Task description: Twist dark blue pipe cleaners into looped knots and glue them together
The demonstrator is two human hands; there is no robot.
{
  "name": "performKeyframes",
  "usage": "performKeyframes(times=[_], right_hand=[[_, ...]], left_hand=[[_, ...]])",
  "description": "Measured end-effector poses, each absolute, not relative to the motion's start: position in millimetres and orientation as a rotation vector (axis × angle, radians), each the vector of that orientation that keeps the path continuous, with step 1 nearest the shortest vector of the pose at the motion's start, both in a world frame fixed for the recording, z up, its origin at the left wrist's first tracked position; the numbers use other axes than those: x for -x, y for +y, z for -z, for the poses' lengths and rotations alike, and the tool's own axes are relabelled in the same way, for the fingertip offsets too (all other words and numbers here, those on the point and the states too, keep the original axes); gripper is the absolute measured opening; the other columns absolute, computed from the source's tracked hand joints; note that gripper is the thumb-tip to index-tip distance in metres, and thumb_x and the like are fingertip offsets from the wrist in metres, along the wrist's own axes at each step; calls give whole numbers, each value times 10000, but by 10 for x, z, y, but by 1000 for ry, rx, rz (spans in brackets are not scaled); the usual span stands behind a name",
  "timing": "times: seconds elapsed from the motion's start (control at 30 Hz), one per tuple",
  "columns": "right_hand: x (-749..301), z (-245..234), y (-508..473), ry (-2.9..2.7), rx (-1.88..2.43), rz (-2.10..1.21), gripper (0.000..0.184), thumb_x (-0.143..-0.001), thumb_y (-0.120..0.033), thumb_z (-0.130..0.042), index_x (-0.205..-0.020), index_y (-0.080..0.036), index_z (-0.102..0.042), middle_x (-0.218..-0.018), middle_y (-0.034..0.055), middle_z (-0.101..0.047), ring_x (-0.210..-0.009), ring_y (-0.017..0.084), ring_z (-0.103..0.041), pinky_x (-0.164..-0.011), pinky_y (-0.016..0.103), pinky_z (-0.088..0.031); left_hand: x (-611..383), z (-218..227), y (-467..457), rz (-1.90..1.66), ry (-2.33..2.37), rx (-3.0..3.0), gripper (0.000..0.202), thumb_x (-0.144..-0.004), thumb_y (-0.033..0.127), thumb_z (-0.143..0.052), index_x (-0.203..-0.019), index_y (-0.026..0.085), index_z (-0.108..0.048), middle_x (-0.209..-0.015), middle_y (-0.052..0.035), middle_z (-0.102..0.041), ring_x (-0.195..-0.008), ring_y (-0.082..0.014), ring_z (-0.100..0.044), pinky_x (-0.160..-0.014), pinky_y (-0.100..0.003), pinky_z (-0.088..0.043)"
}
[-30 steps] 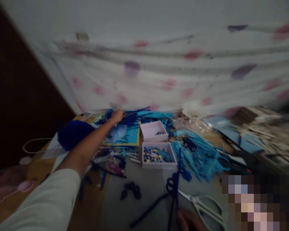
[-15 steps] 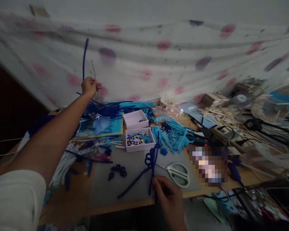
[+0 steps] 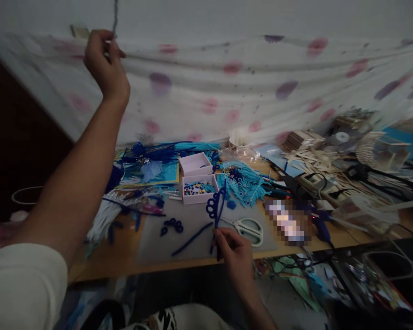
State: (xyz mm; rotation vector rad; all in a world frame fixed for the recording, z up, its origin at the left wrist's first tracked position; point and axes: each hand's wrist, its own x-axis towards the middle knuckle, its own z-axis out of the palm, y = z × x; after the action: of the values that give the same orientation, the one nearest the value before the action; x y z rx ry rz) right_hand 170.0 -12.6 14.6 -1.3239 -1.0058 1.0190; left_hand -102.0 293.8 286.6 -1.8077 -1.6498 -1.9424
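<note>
High at the upper left, my left hand (image 3: 106, 64) pinches a thin silvery pipe cleaner (image 3: 115, 18), whose top runs out of the frame. Over the table's front edge, my right hand (image 3: 237, 250) is closed on a dark blue pipe cleaner piece (image 3: 220, 206) with a row of small loops along one side. A separate straight blue pipe cleaner (image 3: 192, 239) lies to its left. Several curled blue pieces (image 3: 172, 224) rest on the grey mat (image 3: 151, 250). White-handled scissors (image 3: 250, 230) lie just beyond my right hand.
Two pale boxes, one with colourful beads (image 3: 200, 196) and one behind it (image 3: 194, 165), stand mid-table. Light blue pipe cleaner pieces (image 3: 249, 188) are heaped beside them. A glue gun (image 3: 321, 227), wooden sticks (image 3: 316, 158) and cables crowd the right. White stems (image 3: 103, 220) lie left.
My left hand has risen up and leftward from above the pile with the silvery pipe cleaner. A blue pipe cleaner seen upright beside that hand earlier no longer shows. My right hand keeps its hold.
</note>
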Motion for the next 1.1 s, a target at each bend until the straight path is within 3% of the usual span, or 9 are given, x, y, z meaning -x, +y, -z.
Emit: performKeyframes(times=[0.07,0.13,0.23,0.33,0.4,0.6,0.73,0.83,1.1], right_hand=[[-1691,-195,-124,-959,1269,-1074,419,-751,-572,-756,-732,-154,-731,-556,14,-607,-441,113,-465,-401,222,-352],[-1682,-252,-134,-923,1214,-1093,412,-734,-564,-779,-751,-155,-737,-563,6,-615,-439,100,-457,-401,213,-345],[-1676,-357,-173,-892,1139,-1131,385,-719,-536,-809,-762,-160,-739,-567,2,-632,-432,88,-453,-408,206,-342],[-1685,-465,-232,-865,1063,-1197,358,-712,-508,-830,-768,-169,-730,-585,-1,-649,-420,77,-449,-405,201,-336],[-1693,-508,-273,-847,1020,-1225,342,-714,-491,-837,-779,-174,-723,-625,2,-668,-421,70,-450,-407,199,-331],[-1677,-397,-372,-824,1002,-1281,321,-707,-462,-860,-772,-179,-723,-518,-48,-552,-464,71,-433,-461,192,-329],[-1666,-279,-419,-782,1007,-1344,294,-706,-439,-871,-743,-183,-733,-804,24,-728,-626,87,-521,-561,187,-405],[-1677,-238,-449,-706,1030,-1394,303,-678,-431,-892,-720,-186,-718,-975,54,-769,-749,120,-604,-652,208,-481],[-1633,-193,-437,-637,1117,-1547,346,-599,-402,-941,-711,-175,-705,-913,78,-795,-671,162,-708,-605,253,-554]], left_hand=[[828,-2758,2573,2041,-1515,1776,298,-1013,186,-462,-1249,18,-531,-1093,-2,-664,-1044,-103,-660,-898,-205,-456],[620,-2554,2159,2436,-1518,1743,225,-984,127,-503,-1201,81,-537,-976,7,-712,-811,-90,-691,-743,-207,-503],[357,-2126,1499,2969,-1440,1722,115,-939,231,-650,-999,165,-578,-953,-21,-769,-817,-120,-703,-692,-214,-520],[203,-1668,929,3194,-1460,1668,208,-838,296,-758,-888,196,-582,-878,-33,-777,-692,-107,-666,-537,-164,-445],[159,-1415,666,3273,-1580,1643,303,-767,352,-816,-895,205,-585,-823,-26,-761,-677,-117,-671,-528,-169,-455],[194,-925,368,3261,-1798,1423,434,-698,427,-841,-909,217,-526,-745,9,-729,-590,-126,-663,-557,-225,-547],[228,-634,285,3149,-1928,1464,401,-754,464,-783,-913,243,-488,-753,14,-726,-615,-171,-708,-556,-269,-574],[259,-458,236,3127,-2000,1385,395,-776,490,-755,-903,255,-464,-729,25,-698,-622,-193,-720,-548,-290,-576],[395,-313,314,3031,-1974,1352,402,-838,526,-693,-952,261,-412,-790,5,-706,-606,-202,-728,-510,-299,-578]])
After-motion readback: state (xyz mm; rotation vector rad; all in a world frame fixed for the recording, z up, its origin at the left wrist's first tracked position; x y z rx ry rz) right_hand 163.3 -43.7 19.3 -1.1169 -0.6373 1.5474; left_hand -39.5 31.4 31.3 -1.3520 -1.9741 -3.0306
